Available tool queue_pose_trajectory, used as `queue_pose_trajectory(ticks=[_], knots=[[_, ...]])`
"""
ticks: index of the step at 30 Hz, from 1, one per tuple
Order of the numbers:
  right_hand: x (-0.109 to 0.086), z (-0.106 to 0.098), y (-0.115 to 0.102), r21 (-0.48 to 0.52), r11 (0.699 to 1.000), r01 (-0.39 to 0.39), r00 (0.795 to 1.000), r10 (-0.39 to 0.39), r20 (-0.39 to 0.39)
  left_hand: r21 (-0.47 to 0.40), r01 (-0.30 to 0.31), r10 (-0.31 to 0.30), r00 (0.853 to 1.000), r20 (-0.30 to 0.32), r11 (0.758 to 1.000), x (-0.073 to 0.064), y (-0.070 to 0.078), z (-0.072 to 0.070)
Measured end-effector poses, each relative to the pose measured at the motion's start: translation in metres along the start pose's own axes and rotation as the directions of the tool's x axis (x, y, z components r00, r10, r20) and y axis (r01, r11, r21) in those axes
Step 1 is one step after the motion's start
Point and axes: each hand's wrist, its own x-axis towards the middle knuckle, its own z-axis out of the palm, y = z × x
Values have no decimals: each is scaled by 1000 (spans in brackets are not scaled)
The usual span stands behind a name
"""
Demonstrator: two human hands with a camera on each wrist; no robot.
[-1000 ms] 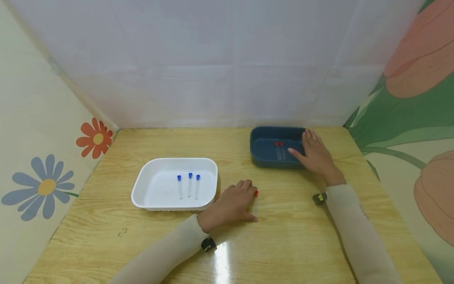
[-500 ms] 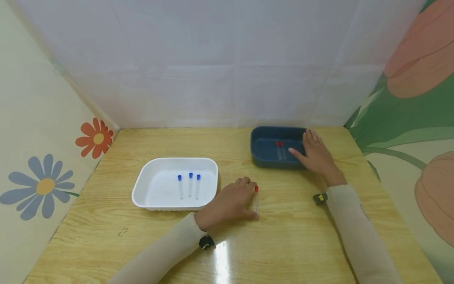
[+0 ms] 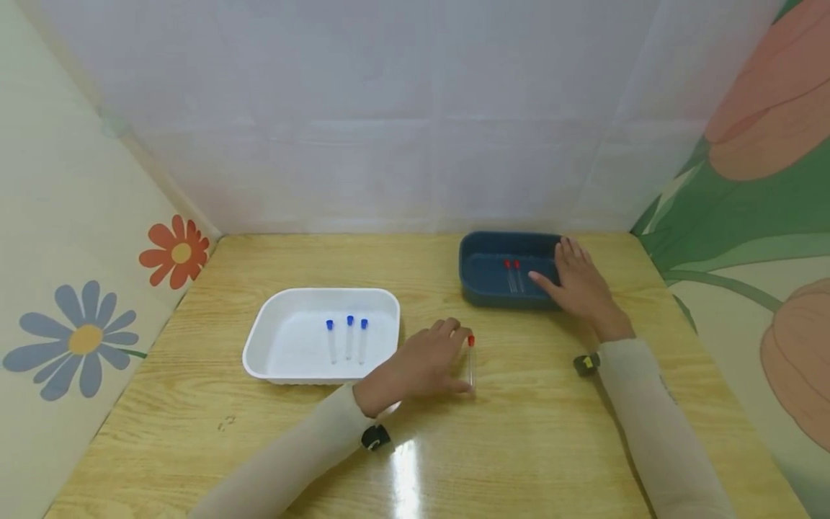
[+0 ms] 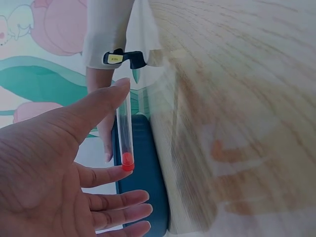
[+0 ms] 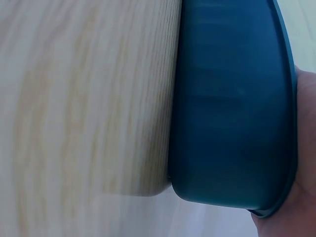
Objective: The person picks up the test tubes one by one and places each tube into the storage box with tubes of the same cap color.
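My left hand [image 3: 421, 360] pinches a clear test tube [image 3: 472, 366] lengthwise, thumb at its bare end and index finger at its red cap [image 4: 127, 161]. The left wrist view shows the tube raised above the tabletop, its other fingers spread apart. At the far right, my right hand [image 3: 580, 288] rests over the right end of a dark blue tray [image 3: 480, 299], fingers extended and thumb stretched over the front rim. Two red-capped tubes [image 3: 511, 277] lie inside that tray. Only part of the right hand shows in the right wrist view, beside the tray wall [image 5: 232, 108].
Left of the left hand stands a white tray [image 3: 259, 364] with three blue-capped tubes [image 3: 349, 342] lying in it. Both trays sit on a wood-grain table [image 3: 532, 447]. A white sheet [image 3: 389, 158] closes off the back, with flower-patterned panels on both sides.
The left hand takes the red-capped tube slightly up and away in the head view, toward the back of the table. My right hand and both trays stay essentially in place.
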Motion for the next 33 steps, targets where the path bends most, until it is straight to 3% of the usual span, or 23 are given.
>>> queue_pose_trajectory(ticks=[14,33], knots=[[0,1,0,-7,1000,-1,1000,1,-1,-91,4,-3,1000,11,996,-1,0,-7],[-4,-4,-4,1,1000,-8,1000,8,25,-15,-9,9,999,-32,1000,2,-2,-19]])
